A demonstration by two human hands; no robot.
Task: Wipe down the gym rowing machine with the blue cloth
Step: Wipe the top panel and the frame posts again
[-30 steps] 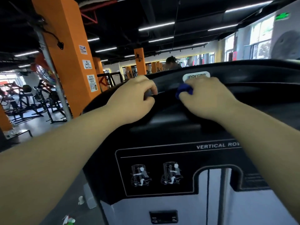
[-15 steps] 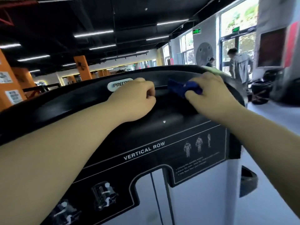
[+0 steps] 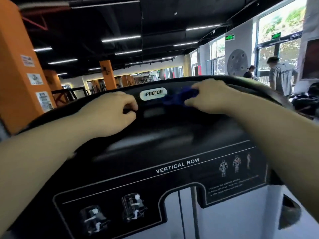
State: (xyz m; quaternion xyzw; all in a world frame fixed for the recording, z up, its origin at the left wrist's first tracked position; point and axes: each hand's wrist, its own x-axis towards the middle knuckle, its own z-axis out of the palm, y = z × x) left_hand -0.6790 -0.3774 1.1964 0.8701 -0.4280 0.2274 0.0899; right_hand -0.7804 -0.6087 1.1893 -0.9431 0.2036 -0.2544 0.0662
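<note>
The black top shroud of the rowing machine [image 3: 164, 131] fills the middle of the head view, marked VERTICAL ROW with a PRECOR badge [image 3: 153, 94] near its upper rim. My right hand [image 3: 212, 97] grips the blue cloth [image 3: 174, 98] and presses it on the shroud just right of the badge. My left hand [image 3: 110, 112] rests on the shroud left of the badge, its fingers curled against the surface; I cannot tell whether they hook a ridge there.
An orange pillar [image 3: 19, 66] with paper notices stands at the left. Two people [image 3: 281, 75] stand by the windows at the right, beyond the machine. A dark bin [image 3: 303, 102] sits low at the far right. The white weight-stack cover [image 3: 233, 218] is below.
My right hand has slid the cloth leftward to the badge's right edge. My left hand has moved left off the badge, which now shows. The view has swung a little back to the left.
</note>
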